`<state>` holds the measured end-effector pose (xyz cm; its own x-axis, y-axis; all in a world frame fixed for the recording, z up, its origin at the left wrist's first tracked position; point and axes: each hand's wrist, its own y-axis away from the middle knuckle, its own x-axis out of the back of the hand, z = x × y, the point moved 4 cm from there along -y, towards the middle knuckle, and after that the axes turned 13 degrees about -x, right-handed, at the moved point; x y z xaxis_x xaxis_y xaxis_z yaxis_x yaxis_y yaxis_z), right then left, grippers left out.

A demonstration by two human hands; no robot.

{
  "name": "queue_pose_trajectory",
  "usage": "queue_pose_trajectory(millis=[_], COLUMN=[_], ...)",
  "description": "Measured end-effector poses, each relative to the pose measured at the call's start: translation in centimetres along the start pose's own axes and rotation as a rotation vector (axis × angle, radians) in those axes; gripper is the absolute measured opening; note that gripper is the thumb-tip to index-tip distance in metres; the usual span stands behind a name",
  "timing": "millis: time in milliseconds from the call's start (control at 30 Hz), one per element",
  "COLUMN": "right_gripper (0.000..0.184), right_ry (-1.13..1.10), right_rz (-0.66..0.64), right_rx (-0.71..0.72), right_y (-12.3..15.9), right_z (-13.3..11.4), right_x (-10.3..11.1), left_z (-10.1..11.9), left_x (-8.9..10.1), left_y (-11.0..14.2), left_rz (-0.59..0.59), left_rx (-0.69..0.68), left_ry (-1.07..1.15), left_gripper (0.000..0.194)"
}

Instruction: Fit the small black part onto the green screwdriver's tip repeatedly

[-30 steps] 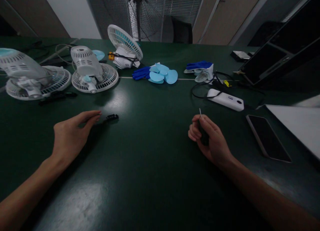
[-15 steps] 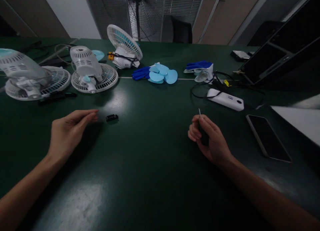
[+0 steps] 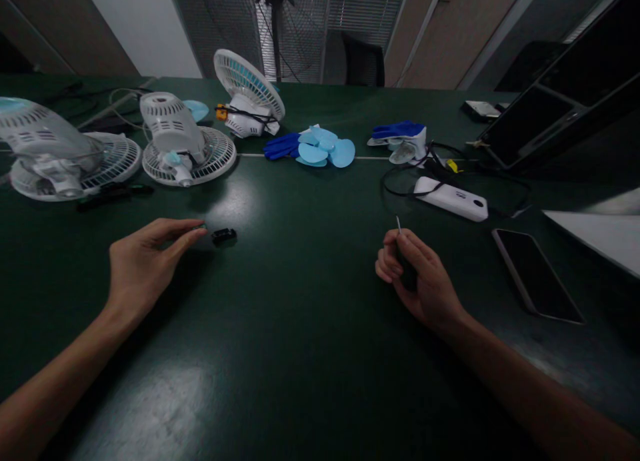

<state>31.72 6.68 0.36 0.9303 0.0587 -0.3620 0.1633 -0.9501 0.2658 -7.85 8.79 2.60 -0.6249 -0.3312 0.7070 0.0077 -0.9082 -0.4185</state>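
My left hand [image 3: 150, 258] is just left of a small black plastic part [image 3: 223, 236] on the table. Its thumb and forefinger come together in a pinch, and a tiny speck shows between the tips, too small to name. On the right, my right hand [image 3: 417, 268] is closed around a screwdriver [image 3: 399, 225]. The thin metal shaft points up and away past the fingertips, while most of the dark handle is hidden in the palm.
Behind my left hand lie white fan heads [image 3: 175, 134], with another [image 3: 247, 91] farther back. Light-blue fan blades [image 3: 325, 148] rest on blue gloves [image 3: 283, 146]. To the right are more gloves [image 3: 400, 134], a white power bank-like device [image 3: 453, 199] with cables, and a phone [image 3: 537, 274].
My left hand has moved slightly right, bringing its fingertips closer to the black part. My right hand and the screwdriver have hardly moved.
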Motion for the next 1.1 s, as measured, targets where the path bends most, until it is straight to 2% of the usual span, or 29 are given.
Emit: queue_pose_trajectory(millis=[100, 200, 533, 867, 1100], right_gripper=[0.017, 0.017, 0.017, 0.017, 0.018], right_ry=[0.005, 0.003, -0.001, -0.002, 0.000], right_rz=[0.009, 0.006, -0.009, -0.028, -0.041], right_rx=[-0.004, -0.009, -0.025, -0.008, -0.016], right_y=[0.0, 0.0, 0.0, 0.0, 0.0], right_z=[0.0, 0.0, 0.0, 0.1, 0.0], right_x=[0.0, 0.0, 0.0, -0.1, 0.0], left_z=[0.4, 0.6, 0.7, 0.0, 0.2], left_x=[-0.5, -0.9, -1.6, -1.9, -1.9], left_y=[-0.3, -0.4, -0.4, -0.2, -0.2], left_rz=[-0.046, -0.084, -0.128, -0.134, -0.142], left_rx=[-0.092, -0.108, -0.054, -0.001, 0.112], left_ry=[-0.009, 0.013, 0.070, 0.058, 0.039], left_gripper=[0.034, 0.033, 0.036, 0.037, 0.039])
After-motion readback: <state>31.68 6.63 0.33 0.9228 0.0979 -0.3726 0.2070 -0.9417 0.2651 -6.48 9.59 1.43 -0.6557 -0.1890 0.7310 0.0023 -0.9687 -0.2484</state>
